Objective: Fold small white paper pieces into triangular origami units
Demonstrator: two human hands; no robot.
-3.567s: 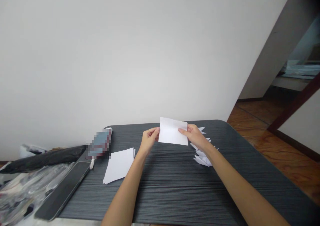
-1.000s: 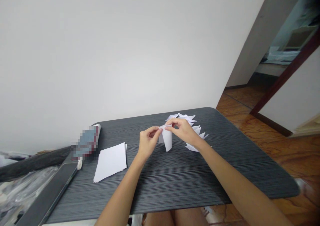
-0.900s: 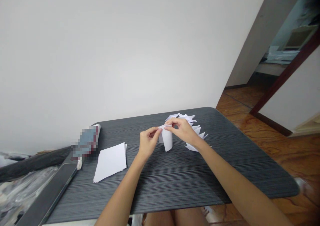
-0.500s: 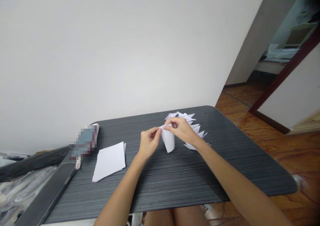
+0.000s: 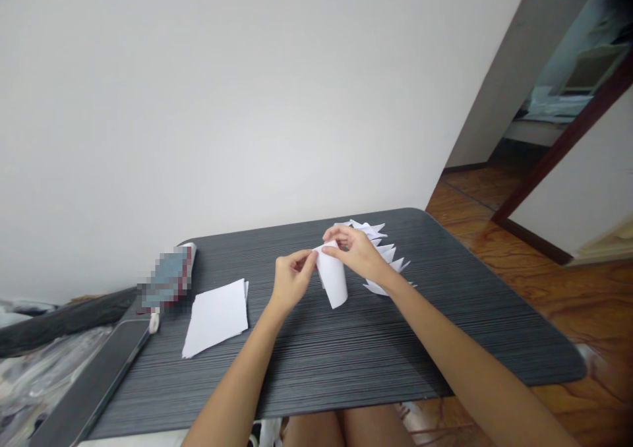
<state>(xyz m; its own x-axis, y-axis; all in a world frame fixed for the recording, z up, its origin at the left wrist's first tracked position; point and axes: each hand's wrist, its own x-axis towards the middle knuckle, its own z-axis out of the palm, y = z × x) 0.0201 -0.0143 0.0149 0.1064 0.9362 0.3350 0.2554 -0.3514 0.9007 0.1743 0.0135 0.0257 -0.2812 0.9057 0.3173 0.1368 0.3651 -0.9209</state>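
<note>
A sheet of white paper (image 5: 334, 281), bent over into a curve, is held up above the dark table (image 5: 316, 368). My left hand (image 5: 293, 275) pinches its upper left edge between thumb and fingers. On the upper right part, my right hand (image 5: 353, 252) has its thumb on the near side, with the fingers curled behind. Several pointed, folded white papers (image 5: 388, 256) lie just beyond and right of my right hand, which partly covers them. To the left rests a stack of flat white paper sheets (image 5: 217, 318).
At the table's left end lies a blurred-out item (image 5: 168, 279) with a white edge. A long dark flat panel (image 5: 106, 381) runs along that side, near a bundle of clear plastic (image 5: 54, 374). A white wall (image 5: 297, 104) rises behind the table; a doorway opens at the right.
The bent paper's lower end has swung slightly down and toward me, and its curve is rounder. The right fingers have lifted and straightened a little; the left hand keeps its pinch.
</note>
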